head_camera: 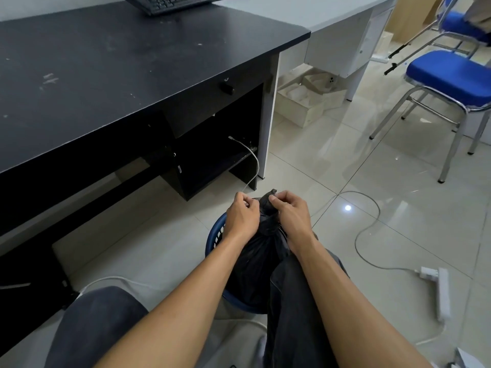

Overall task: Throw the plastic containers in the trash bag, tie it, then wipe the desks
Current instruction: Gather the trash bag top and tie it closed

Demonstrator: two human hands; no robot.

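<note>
Gripped by its twisted neck, the crinkled black plastic trash bag [255, 261], left hand [243, 216] and right hand [288, 213] both with fingers curled tight on the ends, likely to cinch the knot, bag seated in the round blue plastic basket [212, 240] on the near floor, right of the dusty black desk [106, 75].

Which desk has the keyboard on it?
The black desk, the one right beside the trash bag. The keyboard lies at its far edge; the pale grey desk beyond shows none in view.
</note>
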